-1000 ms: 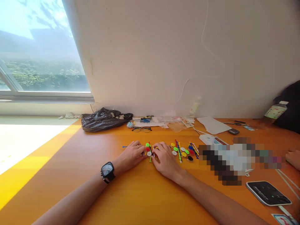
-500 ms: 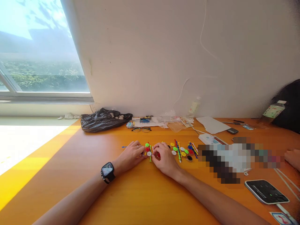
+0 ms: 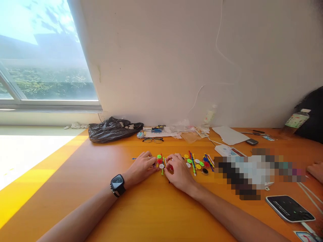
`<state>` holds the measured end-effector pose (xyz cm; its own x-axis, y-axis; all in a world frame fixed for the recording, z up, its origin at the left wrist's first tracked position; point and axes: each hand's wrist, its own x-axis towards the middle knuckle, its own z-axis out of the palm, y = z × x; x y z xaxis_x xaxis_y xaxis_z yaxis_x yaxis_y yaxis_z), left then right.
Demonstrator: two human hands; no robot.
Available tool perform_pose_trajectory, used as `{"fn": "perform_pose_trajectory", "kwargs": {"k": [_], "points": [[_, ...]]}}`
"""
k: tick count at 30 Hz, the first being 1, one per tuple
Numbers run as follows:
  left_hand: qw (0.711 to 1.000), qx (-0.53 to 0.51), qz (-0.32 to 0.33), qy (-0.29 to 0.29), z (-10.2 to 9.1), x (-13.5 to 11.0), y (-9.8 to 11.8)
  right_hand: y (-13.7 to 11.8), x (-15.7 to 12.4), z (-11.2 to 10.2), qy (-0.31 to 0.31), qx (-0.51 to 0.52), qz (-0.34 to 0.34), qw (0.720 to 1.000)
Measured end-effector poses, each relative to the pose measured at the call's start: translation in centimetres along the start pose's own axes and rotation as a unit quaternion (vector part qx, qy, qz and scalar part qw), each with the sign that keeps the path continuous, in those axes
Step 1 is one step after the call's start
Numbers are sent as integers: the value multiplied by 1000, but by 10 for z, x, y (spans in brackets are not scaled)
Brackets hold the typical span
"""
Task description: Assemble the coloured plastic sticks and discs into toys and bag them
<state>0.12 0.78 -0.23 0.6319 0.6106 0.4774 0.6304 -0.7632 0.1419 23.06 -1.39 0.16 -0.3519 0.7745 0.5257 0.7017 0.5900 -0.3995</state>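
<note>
On the orange table (image 3: 151,208), near its middle: left hand (image 3: 142,167) flat and palm down, fingers loosely extended and slightly spread, tips touching the cluster of small coloured plastic pieces (image 3: 160,162). Ring on one finger; black smartwatch (image 3: 117,184) on the wrist. Nothing visibly clamped in that hand.

Just right of it: right hand (image 3: 178,170), fingers curled inward, thumb and forefinger pinched together at a red piece (image 3: 171,167). Grip partly masked by the knuckles; full closure on the piece not confirmable. Green disc (image 3: 159,156), white disc (image 3: 161,165) and a thin green stick (image 3: 162,169) lying between the two hands, touching or nearly touching both sets of fingertips.

Further right, beside the right hand: loose spread of discs and coloured sticks (image 3: 198,163), apart from either hand.

Obscured or unclear: pixelated block (image 3: 252,171) covering part of the table right of the spread. Small pieces too fine to identify by shape. Along the wall, black plastic bag (image 3: 113,128), spectacles (image 3: 152,139) and assorted clutter, not legible. Another person's hand (image 3: 316,170) cut off at the right edge. Dark device (image 3: 289,208) at lower right, partly cropped.
</note>
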Motion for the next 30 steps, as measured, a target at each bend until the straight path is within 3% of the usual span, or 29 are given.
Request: {"fn": "perform_pose_trajectory", "kwargs": {"k": [8,16,19,21,25,30], "points": [[1000,-10,0,13,3,0,-1,-2,-2,-1,2,20,-2,1000],[998,-42,-14,45,-13,1,13,4,5,-16,88,103,15,991],[998,-49,-10,41,-18,1,17,7,7,-21,94,161,40,982],[998,-52,-8,39,-23,1,20,10,7,-19,60,243,85,964],[996,-86,-9,36,-34,0,25,16,5,-10,-47,420,155,893],[992,-103,-44,56,-29,-1,19,10,2,-11,-95,488,194,846]]}}
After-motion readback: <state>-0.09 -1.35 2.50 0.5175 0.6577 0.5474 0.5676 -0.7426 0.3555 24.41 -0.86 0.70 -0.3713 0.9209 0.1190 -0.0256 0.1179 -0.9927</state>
